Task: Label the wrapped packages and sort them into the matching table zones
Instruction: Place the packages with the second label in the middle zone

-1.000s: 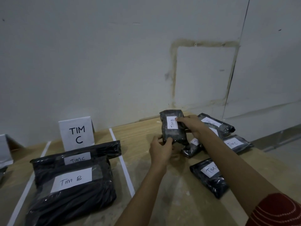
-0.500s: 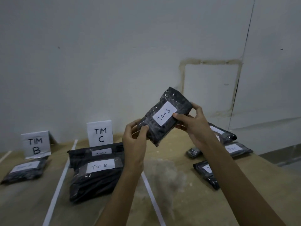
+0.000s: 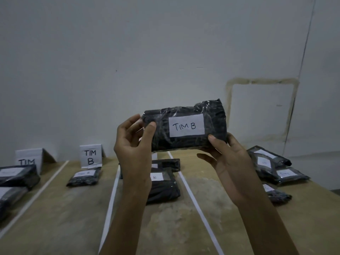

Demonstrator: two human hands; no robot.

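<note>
Both hands hold one black, crinkly plastic-wrapped package (image 3: 185,126) up in the air, level, above the table. The left hand (image 3: 134,144) pinches its left end between thumb and fingers; the right hand (image 3: 226,159) cups the lower right corner, thumb pressed on the glossy film. A white rectangular paper label (image 3: 186,125) reading "TIM B" sits flat on the face between the two grips. Below the grip, on the pale wooden table (image 3: 55,208) striped with white tape lines (image 3: 110,199), lies a larger black wrapped bundle (image 3: 163,186). Down to the left stands a folded white card sign (image 3: 90,157) marked "TIM B", with a small flat black packet (image 3: 84,176) just before it. To the right of the grip, more black labelled packets (image 3: 272,166) lie heaped together.
</note>
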